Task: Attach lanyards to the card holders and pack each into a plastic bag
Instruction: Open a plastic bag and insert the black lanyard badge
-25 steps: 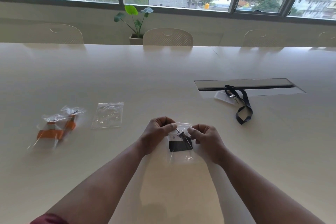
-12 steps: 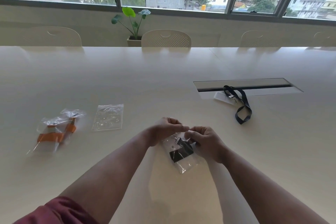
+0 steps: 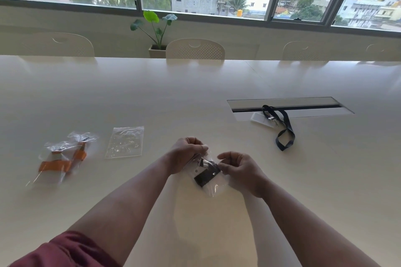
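A clear plastic bag (image 3: 213, 188) holding a folded black lanyard (image 3: 206, 176) with its card holder hangs just above the table in front of me. My left hand (image 3: 186, 154) pinches the bag's top left corner. My right hand (image 3: 238, 166) pinches its top right edge. The bag is tilted, bottom pointing right and down. A dark blue lanyard (image 3: 284, 134) clipped to a clear card holder (image 3: 261, 119) lies at the right. An empty clear bag (image 3: 125, 142) lies flat at the left. Two packed bags with orange lanyards (image 3: 63, 158) sit further left.
The long pale table (image 3: 152, 97) has a recessed cable slot (image 3: 288, 107) at the right, under the dark blue lanyard's upper end. Several pale chairs (image 3: 195, 49) and a potted plant (image 3: 157, 32) stand beyond the far edge, below the windows.
The bag has turned from upright to tilted, its bottom swinging right. My hands have moved slightly apart along its top edge.
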Action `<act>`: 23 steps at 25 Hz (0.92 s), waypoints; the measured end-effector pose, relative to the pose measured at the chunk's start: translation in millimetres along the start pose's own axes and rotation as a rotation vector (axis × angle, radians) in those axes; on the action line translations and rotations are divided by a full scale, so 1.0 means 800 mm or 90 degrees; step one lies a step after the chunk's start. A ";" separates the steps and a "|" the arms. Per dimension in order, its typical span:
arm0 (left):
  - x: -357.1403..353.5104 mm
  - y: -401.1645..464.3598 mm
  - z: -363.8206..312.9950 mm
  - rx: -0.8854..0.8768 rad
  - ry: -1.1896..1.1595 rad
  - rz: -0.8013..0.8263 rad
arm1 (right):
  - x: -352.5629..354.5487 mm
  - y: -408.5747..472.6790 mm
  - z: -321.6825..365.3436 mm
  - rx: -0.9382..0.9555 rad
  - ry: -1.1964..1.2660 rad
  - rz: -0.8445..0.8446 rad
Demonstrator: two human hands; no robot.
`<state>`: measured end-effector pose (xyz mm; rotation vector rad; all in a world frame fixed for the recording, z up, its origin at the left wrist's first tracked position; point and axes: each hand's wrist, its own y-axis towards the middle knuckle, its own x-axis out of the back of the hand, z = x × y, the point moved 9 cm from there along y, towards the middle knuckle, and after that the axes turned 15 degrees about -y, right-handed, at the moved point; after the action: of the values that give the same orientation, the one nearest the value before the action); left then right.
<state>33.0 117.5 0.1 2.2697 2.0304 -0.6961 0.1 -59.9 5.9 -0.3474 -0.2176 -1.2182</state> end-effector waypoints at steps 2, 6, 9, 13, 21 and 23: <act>0.006 0.001 0.002 -0.017 0.004 -0.006 | 0.004 0.000 -0.001 0.008 -0.015 -0.029; 0.011 0.002 0.007 -0.047 -0.014 -0.006 | 0.013 -0.002 -0.003 0.011 -0.012 -0.044; 0.002 -0.001 0.008 -0.027 -0.003 0.052 | 0.012 0.000 -0.002 -0.014 0.011 -0.051; -0.016 -0.006 0.007 -0.021 0.082 0.126 | -0.002 0.012 0.008 -0.047 -0.030 -0.013; -0.021 -0.018 0.003 0.000 0.014 0.109 | 0.001 0.018 0.003 -0.007 0.012 -0.078; -0.020 -0.018 0.002 -0.010 0.031 0.101 | 0.006 0.017 -0.002 0.007 0.030 -0.109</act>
<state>17.6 104.4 8.1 2.4281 1.8412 -0.6160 14.0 -60.3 4.4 -0.2948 -0.2165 -1.3922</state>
